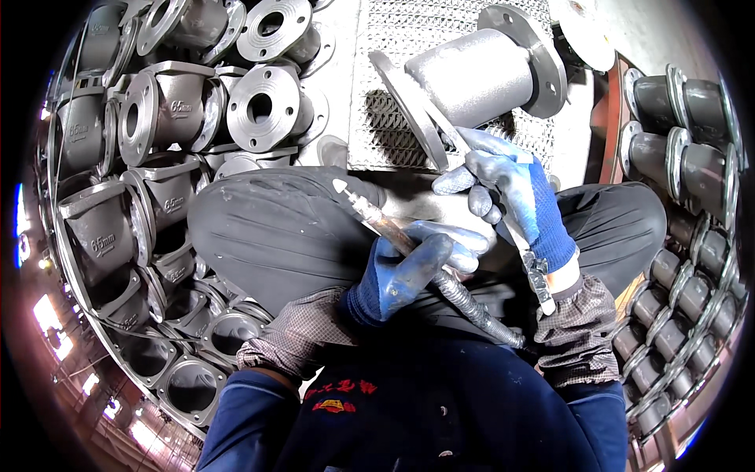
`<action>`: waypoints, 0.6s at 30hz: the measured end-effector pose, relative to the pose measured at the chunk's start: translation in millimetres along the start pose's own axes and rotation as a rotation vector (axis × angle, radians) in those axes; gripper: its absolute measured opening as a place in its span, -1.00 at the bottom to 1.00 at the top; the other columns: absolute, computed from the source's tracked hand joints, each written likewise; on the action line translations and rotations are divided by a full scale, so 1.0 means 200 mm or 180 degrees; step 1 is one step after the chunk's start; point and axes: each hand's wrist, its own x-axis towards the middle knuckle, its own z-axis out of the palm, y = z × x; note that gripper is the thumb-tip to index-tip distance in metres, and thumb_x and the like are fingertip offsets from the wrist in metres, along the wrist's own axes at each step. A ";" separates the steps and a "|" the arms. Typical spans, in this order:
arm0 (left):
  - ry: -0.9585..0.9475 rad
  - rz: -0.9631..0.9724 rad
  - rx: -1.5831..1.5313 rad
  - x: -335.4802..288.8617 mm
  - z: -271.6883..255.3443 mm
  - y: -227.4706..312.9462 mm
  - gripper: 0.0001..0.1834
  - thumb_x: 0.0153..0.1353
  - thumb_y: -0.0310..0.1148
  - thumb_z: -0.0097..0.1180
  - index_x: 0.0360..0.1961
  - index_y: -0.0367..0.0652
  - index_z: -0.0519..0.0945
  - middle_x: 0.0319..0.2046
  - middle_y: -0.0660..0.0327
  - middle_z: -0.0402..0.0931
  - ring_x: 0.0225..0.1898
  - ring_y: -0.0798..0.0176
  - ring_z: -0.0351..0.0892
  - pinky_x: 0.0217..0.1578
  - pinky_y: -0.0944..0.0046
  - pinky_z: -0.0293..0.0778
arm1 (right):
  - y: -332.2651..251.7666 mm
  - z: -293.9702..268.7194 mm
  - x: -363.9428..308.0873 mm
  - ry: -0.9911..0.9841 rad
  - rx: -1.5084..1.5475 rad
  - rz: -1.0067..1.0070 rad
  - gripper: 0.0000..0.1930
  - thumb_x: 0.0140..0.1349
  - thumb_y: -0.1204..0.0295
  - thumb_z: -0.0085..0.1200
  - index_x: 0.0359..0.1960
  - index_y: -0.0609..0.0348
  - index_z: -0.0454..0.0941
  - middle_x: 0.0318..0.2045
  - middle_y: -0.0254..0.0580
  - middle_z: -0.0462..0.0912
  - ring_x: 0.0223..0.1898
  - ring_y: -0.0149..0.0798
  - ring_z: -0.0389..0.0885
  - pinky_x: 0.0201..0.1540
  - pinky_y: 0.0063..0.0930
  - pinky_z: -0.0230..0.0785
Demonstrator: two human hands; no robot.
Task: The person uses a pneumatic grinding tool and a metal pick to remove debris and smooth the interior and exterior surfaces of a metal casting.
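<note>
A grey flanged metal casting lies on its side on a textured metal work surface in front of me. My right hand, in a blue and grey work glove, is closed around a long, flat metal bar tool. The bar's far end meets the rim of the casting's near flange. My left hand, gloved alike, is wrapped around a pencil-shaped air grinder with a pale pointed tip. The grinder points up and left over my left thigh, apart from the casting. A ribbed hose trails from its rear end.
Many grey flanged castings are stacked along the left side. More flanged pieces fill the racks at right, beyond a red metal edge. A pale round disc sits behind the casting. My bent knees flank the work surface's near edge.
</note>
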 end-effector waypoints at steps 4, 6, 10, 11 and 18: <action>-0.0082 0.0121 -0.0228 -0.01 0.00 0.00 -0.70 0.35 -0.36 -0.06 -0.08 -0.40 0.53 -0.21 0.01 0.60 -0.23 0.23 0.63 -0.18 0.26 0.58 | 0.01 0.01 -0.02 0.0198 0.0121 0.0165 -0.63 0.32 0.46 -0.22 0.11 0.38 0.39 -0.43 -0.13 0.67 -0.73 -0.62 0.30 -0.72 -0.77 0.10; 0.0057 0.0036 -0.0015 0.00 0.00 -0.01 -0.72 0.35 -0.36 -0.06 -0.10 -0.40 0.54 -0.21 0.02 0.60 -0.24 0.23 0.63 -0.18 0.26 0.57 | 0.00 0.03 -0.05 0.0321 0.0121 0.0266 -0.65 0.32 0.46 -0.22 0.07 0.36 0.43 -0.45 -0.11 0.67 -0.74 -0.61 0.31 -0.73 -0.75 0.13; -0.0128 -0.0094 -0.0303 0.00 -0.03 -0.05 -0.73 0.35 -0.38 -0.07 -0.13 -0.38 0.55 -0.22 0.03 0.61 -0.25 0.23 0.63 -0.18 0.26 0.56 | -0.04 0.08 -0.12 0.0492 -0.0586 -0.0016 -0.66 0.26 0.50 -0.16 0.02 0.39 0.47 -0.49 -0.19 0.64 -0.69 -0.59 0.43 -0.68 -0.74 0.25; -0.0074 -0.0025 -0.0242 0.00 -0.03 -0.06 -0.74 0.35 -0.38 -0.08 -0.14 -0.38 0.55 -0.23 0.03 0.61 -0.25 0.24 0.62 -0.18 0.27 0.56 | -0.03 0.08 -0.11 0.0501 -0.0522 -0.0079 -0.65 0.26 0.49 -0.16 0.02 0.39 0.47 -0.49 -0.19 0.64 -0.69 -0.58 0.43 -0.66 -0.73 0.27; -0.0091 0.0052 -0.0338 0.01 -0.03 -0.07 -0.75 0.35 -0.42 -0.12 -0.17 -0.38 0.56 -0.24 0.04 0.61 -0.24 0.26 0.61 -0.20 0.29 0.54 | 0.04 0.07 -0.06 0.0588 -0.1102 -0.0698 -0.65 0.25 0.49 -0.14 0.02 0.41 0.48 -0.33 -0.12 0.63 -0.48 -0.48 0.47 -0.43 -0.65 0.33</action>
